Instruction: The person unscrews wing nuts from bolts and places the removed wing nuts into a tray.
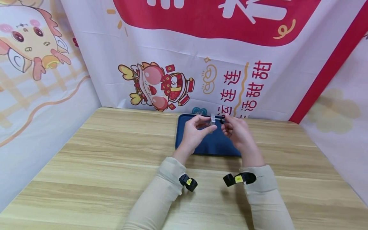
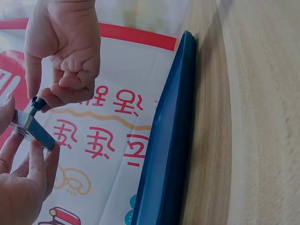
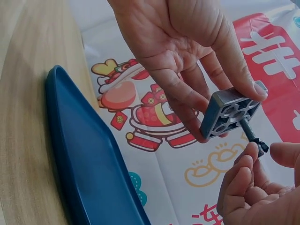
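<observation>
My left hand holds a small grey metal block by its edges, between the thumb and fingers. The right wrist view shows round recesses in the block's face and a threaded bolt standing out from it. A small black nut, which looks winged, sits near the bolt's outer end. My right hand pinches at this nut with thumb and fingertips, the other fingers curled in. Both hands are raised above a dark blue tray; the bolt's far end is hidden in the block.
The shallow, raised-rim tray lies on a wood-grain table, near its back edge. Behind it hangs a white and red printed cloth. More printed cloth covers the left side, and another sheet stands at the right.
</observation>
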A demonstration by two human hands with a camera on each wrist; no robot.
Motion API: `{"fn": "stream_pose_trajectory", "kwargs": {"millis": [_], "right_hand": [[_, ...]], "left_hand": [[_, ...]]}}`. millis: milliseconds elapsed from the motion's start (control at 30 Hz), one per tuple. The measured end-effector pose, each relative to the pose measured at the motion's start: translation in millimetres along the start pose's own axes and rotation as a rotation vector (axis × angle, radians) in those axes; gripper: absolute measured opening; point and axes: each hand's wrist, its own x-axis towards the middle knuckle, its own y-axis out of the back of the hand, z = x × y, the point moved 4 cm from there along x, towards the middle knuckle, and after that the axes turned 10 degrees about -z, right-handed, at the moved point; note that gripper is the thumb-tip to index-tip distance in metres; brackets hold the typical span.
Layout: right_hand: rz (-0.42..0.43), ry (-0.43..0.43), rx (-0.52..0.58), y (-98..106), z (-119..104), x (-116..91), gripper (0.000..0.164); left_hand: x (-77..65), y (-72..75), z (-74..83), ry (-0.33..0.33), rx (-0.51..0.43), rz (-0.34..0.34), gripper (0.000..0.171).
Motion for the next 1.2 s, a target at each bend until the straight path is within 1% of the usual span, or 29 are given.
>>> {"fn": "stream_pose_trajectory", "kwargs": {"millis": [200, 467, 567, 733, 833, 900, 1033, 1200], "right_hand": [[-0.002, 0.014, -0.013, -1.0, 0.9, -0.2, 0.028], [-0.007, 0.017, 0.037, -0.9, -1.0, -1.9, 0.018], [-0.021, 0.027, 0.028, -0.3, -2.3, -2.1, 0.015], [-0.042, 0.050, 0.003, 1.0, -2.7, -2.0, 0.017], [-0.048, 0.070, -0.004, 2.3, -2.0, -1.5, 0.012], [-0.050, 0.084, -0.025, 3.2, -2.2, -1.7, 0.012], [-0.055, 0.117, -0.099, 3.6, -2.6, -2.2, 0.025], [-0.038, 0.142, -0.183, 3.2, -2.4, -2.3, 0.019]], "left_hand": [[-0.9, -0.5, 0.8, -0.002, 0.002, -0.007, 0.033], [-0.9, 0.5, 1.4, -0.013, -0.002, -0.010, 0.034], [-0.6, 1.3, 0.7, -0.015, -0.017, -0.012, 0.035], [0.3, 2.1, -2.1, -0.008, -0.038, -0.010, 0.035], [0.4, 2.6, -2.3, -0.009, -0.039, -0.007, 0.035], [0.3, 2.9, -2.1, -0.011, -0.040, -0.006, 0.035], [-0.2, 3.3, -1.9, -0.013, -0.039, -0.010, 0.036], [-0.7, 3.0, -1.7, -0.007, -0.040, -0.013, 0.036]]}}
